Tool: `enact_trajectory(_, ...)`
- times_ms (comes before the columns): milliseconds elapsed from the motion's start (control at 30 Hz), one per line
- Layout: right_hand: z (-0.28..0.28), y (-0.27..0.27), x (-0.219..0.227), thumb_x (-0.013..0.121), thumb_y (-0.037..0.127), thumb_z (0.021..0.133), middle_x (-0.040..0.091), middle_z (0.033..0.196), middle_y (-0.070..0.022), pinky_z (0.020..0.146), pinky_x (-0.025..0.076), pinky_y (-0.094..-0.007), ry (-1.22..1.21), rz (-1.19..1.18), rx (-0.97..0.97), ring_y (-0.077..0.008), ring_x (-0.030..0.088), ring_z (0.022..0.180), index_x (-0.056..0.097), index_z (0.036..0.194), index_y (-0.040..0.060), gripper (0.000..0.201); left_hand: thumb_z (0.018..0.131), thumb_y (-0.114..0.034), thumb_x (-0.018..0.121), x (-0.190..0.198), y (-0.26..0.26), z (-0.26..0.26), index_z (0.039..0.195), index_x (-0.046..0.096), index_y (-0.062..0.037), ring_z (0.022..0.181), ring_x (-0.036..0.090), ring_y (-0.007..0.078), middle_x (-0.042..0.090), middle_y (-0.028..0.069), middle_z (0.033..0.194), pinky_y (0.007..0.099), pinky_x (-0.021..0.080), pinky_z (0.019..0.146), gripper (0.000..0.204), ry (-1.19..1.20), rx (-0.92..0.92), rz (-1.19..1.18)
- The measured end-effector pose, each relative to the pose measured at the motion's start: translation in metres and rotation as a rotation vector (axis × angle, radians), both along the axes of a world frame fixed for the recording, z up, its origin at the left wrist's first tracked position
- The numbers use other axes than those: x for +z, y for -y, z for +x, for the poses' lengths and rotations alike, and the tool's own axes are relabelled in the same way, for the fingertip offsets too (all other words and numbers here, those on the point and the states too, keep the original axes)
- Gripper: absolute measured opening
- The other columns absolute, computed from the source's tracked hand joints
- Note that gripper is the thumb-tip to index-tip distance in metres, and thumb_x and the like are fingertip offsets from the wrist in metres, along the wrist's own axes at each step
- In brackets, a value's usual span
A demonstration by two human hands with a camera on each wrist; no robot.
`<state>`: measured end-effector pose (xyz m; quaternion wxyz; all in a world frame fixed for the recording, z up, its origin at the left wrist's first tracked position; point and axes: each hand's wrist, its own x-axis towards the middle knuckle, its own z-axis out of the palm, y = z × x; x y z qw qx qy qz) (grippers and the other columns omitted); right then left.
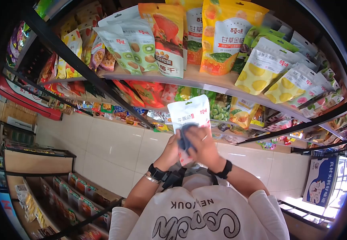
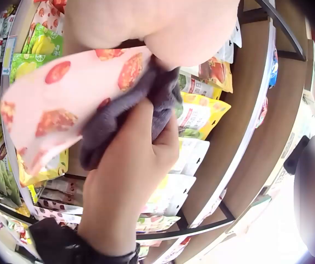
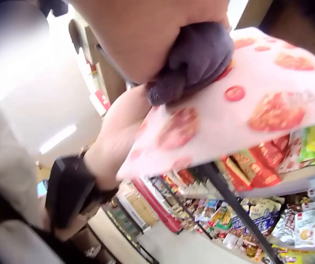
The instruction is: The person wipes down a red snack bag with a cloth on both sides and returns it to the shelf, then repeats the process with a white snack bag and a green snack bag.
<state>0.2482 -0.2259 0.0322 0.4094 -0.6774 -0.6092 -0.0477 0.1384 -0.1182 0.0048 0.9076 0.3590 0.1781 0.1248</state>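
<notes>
A white snack pouch (image 1: 190,107) stands upright before the person's chest in the head view. Its other side (image 2: 64,96), seen in the left wrist view, is pink with red food pictures. The left hand (image 1: 168,154) grips the pouch along its left edge. Against the printed front, the right hand (image 1: 206,147) holds a bunched dark grey-blue cloth (image 1: 184,138), its fingers curled over it. From the right wrist view, the cloth (image 3: 204,55) lies folded under that hand, right on the pouch surface. Both wrists wear black straps.
Ahead, a shelf (image 1: 221,85) carries upright snack pouches, including a yellow one (image 1: 227,40) and a strawberry-printed one (image 1: 165,36). Lower tiers hold more packets. A black shelf post (image 1: 89,74) slants at the left. Behind lies a tiled floor (image 1: 113,140), with low bins (image 1: 69,200) at lower left.
</notes>
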Motion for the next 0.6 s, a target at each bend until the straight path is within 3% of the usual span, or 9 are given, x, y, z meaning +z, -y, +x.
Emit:
enact_trajectory(100, -0.001, -0.001, 0.0, 0.064, 0.002, 0.056, 0.056, 0.109, -0.0132, 0.084, 0.045, -0.0434, 0.051, 0.002, 0.171, -0.0339, 0.052, 0.101, 0.06, 0.106, 0.0036, 0.051, 0.099, -0.047, 0.032, 0.002, -0.008, -0.002, 0.129, 0.044, -0.0014, 0.114, 0.053, 0.0174, 0.054, 0.0092, 0.124, 0.0345, 0.044, 0.098, 0.056, 0.002, -0.052, 0.006)
enact_trajectory(233, 0.026, -0.02, 0.017, 0.061, -0.002, 0.055, 0.056, 0.11, -0.0151, 0.082, 0.044, -0.0427, 0.01, 0.075, -0.228, -0.0346, 0.051, 0.092, 0.061, 0.108, 0.0048, 0.053, 0.1, -0.045, 0.03, 0.005, -0.014, -0.005, 0.124, 0.047, -0.0009, 0.111, 0.056, 0.0173, 0.054, 0.0092, 0.123, 0.0338, 0.047, 0.094, 0.053, -0.095, -0.208, 0.087)
enact_trajectory(367, -0.004, -0.023, 0.016, 0.061, 0.0, 0.057, 0.055, 0.111, -0.0164, 0.082, 0.044, -0.0449, -0.053, 0.075, -0.003, -0.0365, 0.051, 0.093, 0.06, 0.108, 0.0036, 0.051, 0.101, -0.044, 0.028, -0.017, -0.018, -0.003, 0.122, 0.049, 0.0, 0.11, 0.055, 0.0143, 0.058, 0.0088, 0.117, 0.0292, 0.046, 0.093, 0.052, -0.05, -0.036, 0.247)
enact_trajectory(400, 0.003, -0.024, 0.018, 0.062, 0.0, 0.059, 0.056, 0.111, -0.017, 0.084, 0.044, -0.0442, -0.019, 0.07, 0.028, -0.0367, 0.051, 0.096, 0.06, 0.108, 0.0033, 0.05, 0.102, -0.038, 0.032, -0.002, -0.017, -0.001, 0.122, 0.049, -0.0002, 0.107, 0.056, 0.013, 0.057, 0.0073, 0.116, 0.0285, 0.045, 0.092, 0.046, -0.067, 0.003, 0.213)
enact_trajectory(500, 0.036, -0.031, 0.027, 0.065, 0.002, 0.059, 0.054, 0.112, -0.0165, 0.089, 0.043, -0.0438, 0.042, 0.065, -0.251, -0.0356, 0.05, 0.101, 0.058, 0.112, 0.0024, 0.053, 0.101, -0.032, 0.035, 0.015, -0.022, -0.001, 0.124, 0.048, -0.0014, 0.105, 0.056, 0.0131, 0.057, 0.007, 0.117, 0.0291, 0.045, 0.092, 0.041, -0.102, -0.1, 0.183)
enact_trajectory(533, 0.037, -0.035, 0.03, 0.064, 0.001, 0.06, 0.055, 0.113, -0.016, 0.09, 0.043, -0.0439, -0.046, 0.072, -0.341, -0.0362, 0.05, 0.1, 0.059, 0.11, 0.003, 0.051, 0.101, -0.032, 0.034, 0.018, -0.024, -0.001, 0.128, 0.046, -0.0008, 0.106, 0.055, 0.0139, 0.056, 0.0083, 0.118, 0.0294, 0.044, 0.093, 0.043, -0.123, -0.14, 0.242)
enact_trajectory(600, 0.02, -0.036, 0.03, 0.063, -0.001, 0.061, 0.056, 0.113, -0.0153, 0.088, 0.043, -0.0443, -0.102, 0.088, -0.162, -0.0364, 0.051, 0.098, 0.059, 0.108, 0.0034, 0.048, 0.102, -0.037, 0.031, 0.001, -0.034, -0.001, 0.129, 0.044, 0.0008, 0.109, 0.054, 0.0146, 0.055, 0.0094, 0.121, 0.0295, 0.043, 0.094, 0.048, -0.224, -0.215, 0.462)
